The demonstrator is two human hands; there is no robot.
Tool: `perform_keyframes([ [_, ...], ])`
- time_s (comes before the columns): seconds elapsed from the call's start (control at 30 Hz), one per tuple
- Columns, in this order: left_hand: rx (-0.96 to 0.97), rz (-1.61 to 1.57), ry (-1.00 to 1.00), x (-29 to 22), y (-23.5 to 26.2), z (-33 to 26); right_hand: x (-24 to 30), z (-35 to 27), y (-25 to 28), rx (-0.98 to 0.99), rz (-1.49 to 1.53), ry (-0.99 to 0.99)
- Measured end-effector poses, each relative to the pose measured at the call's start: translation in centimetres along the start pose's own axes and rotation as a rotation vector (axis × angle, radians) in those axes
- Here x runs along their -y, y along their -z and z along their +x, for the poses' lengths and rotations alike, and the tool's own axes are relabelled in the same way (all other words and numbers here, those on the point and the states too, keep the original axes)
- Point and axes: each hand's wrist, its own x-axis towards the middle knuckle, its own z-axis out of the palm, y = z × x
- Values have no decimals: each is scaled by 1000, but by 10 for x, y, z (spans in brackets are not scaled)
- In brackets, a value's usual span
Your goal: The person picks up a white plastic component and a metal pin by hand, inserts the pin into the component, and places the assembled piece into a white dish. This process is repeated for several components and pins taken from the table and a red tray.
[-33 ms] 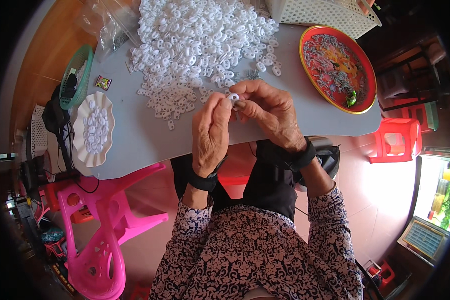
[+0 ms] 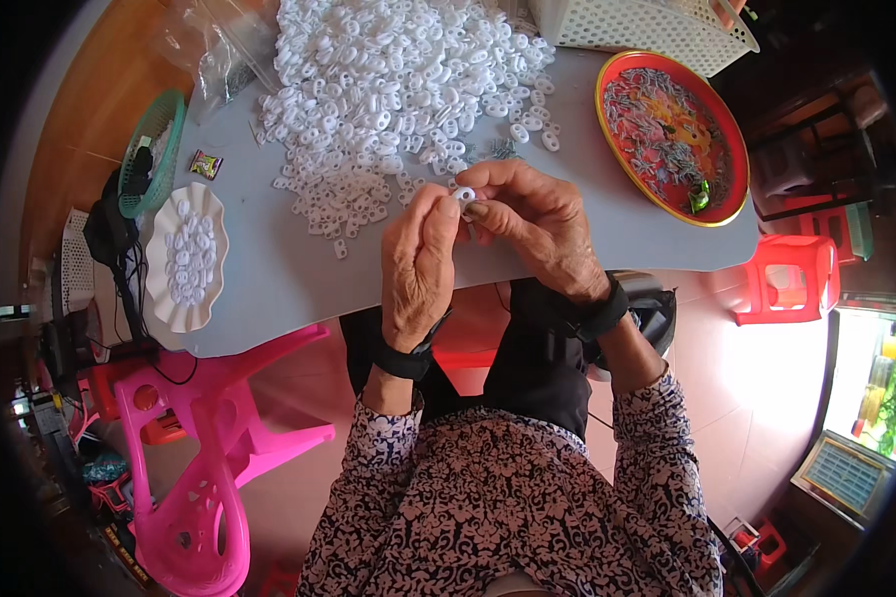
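Over the table's near edge, my two hands meet around one small white plastic piece (image 2: 466,194) with a round hole in it. My left hand (image 2: 420,254) pinches it from the left between thumb and fingers. From the other side my right hand (image 2: 538,219) grips it too, thumb and forefinger closed on it. Part of the piece is hidden behind the fingertips. Just beyond, a large heap of white oval pieces with holes (image 2: 398,90) covers the far table. Flatter white pieces (image 2: 338,199) lie at its near left side, and small grey metal bits (image 2: 498,149) lie close to my right fingers.
A red round tray (image 2: 738,169) of small grey metal bits stands at the right. On the left are a white scalloped dish (image 2: 159,289) of finished-looking white pieces, a green basket (image 2: 174,129) and a wrapped sweet (image 2: 206,164). A pink chair (image 2: 199,478) and red stool (image 2: 791,279) flank the table.
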Motion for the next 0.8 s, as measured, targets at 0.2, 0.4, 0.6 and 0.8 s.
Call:
perform_keyframes([
  [0.2,0,18,-18,-5,-2,1,1,0,1,-18,36,-36],
  [0.4,-19,0,-12,-1,0,2,1,-1,-2,5,69,-23],
  [0.6,-49,14,-13,-1,0,1,1,-1,-3,2,47,-35],
  [0.8,-15,26,-32,0,1,1,-1,-2,-1,-26,26,-43],
])
